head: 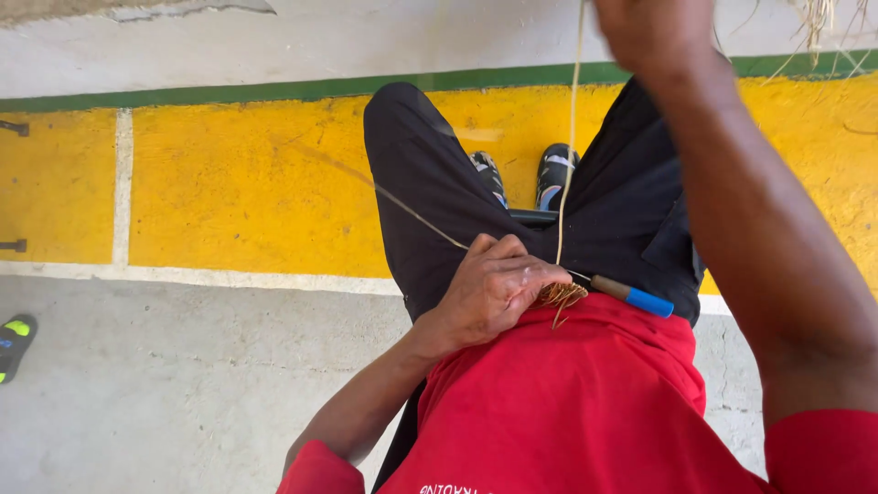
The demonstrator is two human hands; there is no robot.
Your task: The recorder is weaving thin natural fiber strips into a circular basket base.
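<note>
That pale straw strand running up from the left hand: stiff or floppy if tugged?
Probably floppy: the strand is thin and hangs straight only because the right hand pulls it taut from the left hand. Likely light, and possibly brittle like the frayed woven start.

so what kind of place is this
Probably an outdoor yard or open workshop floor, not a home interior: rough grey concrete ground, a painted yellow band with a green stripe. The left hand pinches a small woven straw piece, the right hand pulls a strand upward.

A yellow painted band (pixel 247 183) with a green stripe (pixel 229 91) is running across the grey concrete floor (pixel 165 384); a black-and-green sandal (pixel 14 340) is lying at the left edge.
</note>
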